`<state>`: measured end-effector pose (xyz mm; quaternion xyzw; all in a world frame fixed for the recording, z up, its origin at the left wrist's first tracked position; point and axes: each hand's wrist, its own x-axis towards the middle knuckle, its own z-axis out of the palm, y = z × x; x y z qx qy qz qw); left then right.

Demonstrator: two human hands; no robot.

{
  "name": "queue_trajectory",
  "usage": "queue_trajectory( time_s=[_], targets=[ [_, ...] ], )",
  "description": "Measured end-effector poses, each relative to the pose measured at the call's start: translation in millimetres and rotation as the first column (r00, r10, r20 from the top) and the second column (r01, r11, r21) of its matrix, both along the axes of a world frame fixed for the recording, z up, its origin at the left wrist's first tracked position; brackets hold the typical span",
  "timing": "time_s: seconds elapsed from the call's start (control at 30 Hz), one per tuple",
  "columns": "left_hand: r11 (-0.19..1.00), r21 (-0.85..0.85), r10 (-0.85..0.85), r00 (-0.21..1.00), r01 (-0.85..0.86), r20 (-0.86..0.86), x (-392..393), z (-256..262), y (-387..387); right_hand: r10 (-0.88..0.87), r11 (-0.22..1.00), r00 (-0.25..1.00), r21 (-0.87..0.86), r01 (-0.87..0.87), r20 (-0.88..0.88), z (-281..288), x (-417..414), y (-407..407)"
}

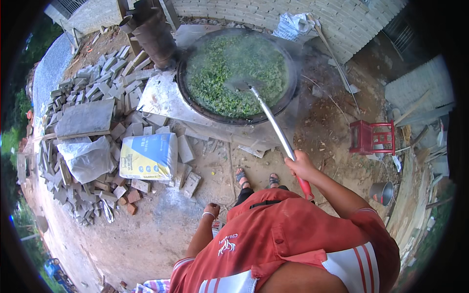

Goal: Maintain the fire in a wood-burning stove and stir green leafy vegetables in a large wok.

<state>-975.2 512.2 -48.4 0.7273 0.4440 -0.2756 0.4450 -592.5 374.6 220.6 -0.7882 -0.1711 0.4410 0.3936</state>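
My right hand (303, 166) is closed around the metal shaft of a long-handled spatula (273, 119), just above its red grip end. The dark blade reaches into a large wok (180, 86), its outline blurred by steam. Chopped leafy greens in greenish liquid (216, 73) fill much of the wok. My left hand (211, 211) hangs low at my left side with the fingers curled, a pale bracelet at the wrist. Whether it holds anything is hidden.
The wok sits in a metal-topped stove (159, 97) beside a rusty flue (154, 36). Left lie heaped bricks (88, 82), a printed sack (148, 157) and a plastic bag (86, 159). To the right are a red plastic chair (372, 137), a metal bucket (381, 193) and a leaning pole (335, 62).
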Motion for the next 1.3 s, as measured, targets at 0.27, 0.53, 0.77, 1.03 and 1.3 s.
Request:
queue_trajectory(
  time_s=[0.27, 0.53, 0.77, 1.03, 1.3],
  targets=[
    [0.99, -0.025, 0.13, 0.977, -0.136, -0.166, -28.9, -11.7, 6.6, 0.006, 0.987, 0.928, -0.148, 0.054, 0.374, 15.6, 42.2, -10.1],
    [0.936, -0.011, 0.352, 0.934, -0.353, -0.059, 56.6, 92.0, 26.7, -0.259, 0.966, 0.8, -0.127, 0.227, -0.542, -41.6, 46.6, 34.3],
    [0.985, 0.056, 0.157, 0.984, -0.162, 0.083, -4.9, 1.8, 16.6, -0.145, 0.988, 0.723, -0.067, 0.137, -0.675, -41.2, 24.9, 62.1],
    [0.978, -0.06, 0.2, 0.979, -0.198, 0.039, -26.9, -14.6, 29.4, -0.075, 0.997, 0.805, -0.057, 0.051, -0.588, -38.9, 28.5, 63.3],
    [0.983, 0.046, 0.172, 0.981, -0.177, 0.086, 6.3, 15.4, 30.8, -0.146, 0.988, 0.734, -0.062, 0.142, -0.663, -49.2, 40.8, 21.5]
  ],
)
